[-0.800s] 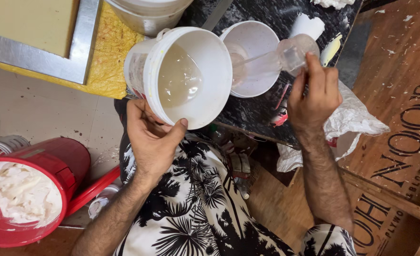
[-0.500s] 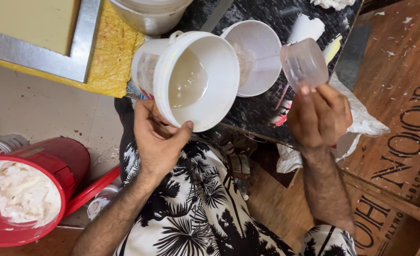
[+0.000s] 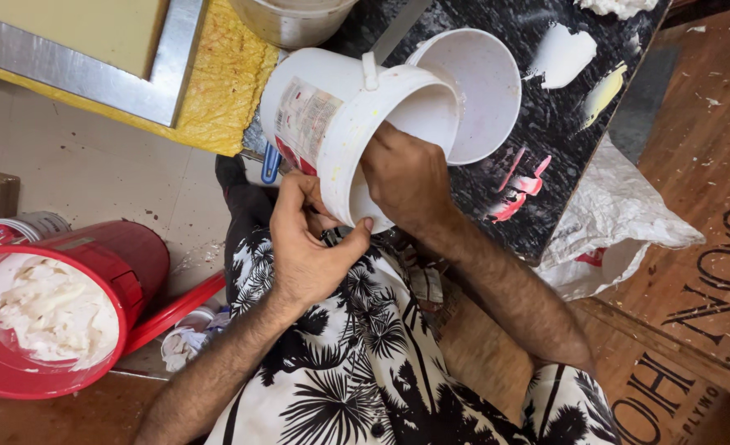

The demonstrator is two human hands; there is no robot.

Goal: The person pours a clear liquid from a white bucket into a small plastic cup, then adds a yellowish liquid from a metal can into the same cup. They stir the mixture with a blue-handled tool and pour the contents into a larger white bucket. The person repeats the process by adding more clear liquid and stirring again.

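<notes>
My left hand (image 3: 309, 245) grips the near rim of a white plastic bucket (image 3: 332, 124), which is tilted toward a white bowl (image 3: 480, 78) on the dark speckled board (image 3: 546, 148). My right hand (image 3: 406, 177) reaches into the bucket's mouth, fingers hidden inside. The clear cup it held earlier is not visible; whether it is inside the bucket I cannot tell. The bucket carries a paper label and a white handle lug.
A red bucket (image 3: 134, 264) of white paste sits at the left on the floor. A metal-framed panel (image 3: 117, 78) lies on yellow cloth (image 3: 216, 91). A metal pot (image 3: 291, 21) stands at the top. Crumpled white plastic (image 3: 629, 222) and wooden boards (image 3: 711, 247) lie at right.
My right hand left the bowl with the clear cup, lifted it, then plunged into the bucket. The bucket has tipped further toward the bowl and my left hand shifted along its rim.
</notes>
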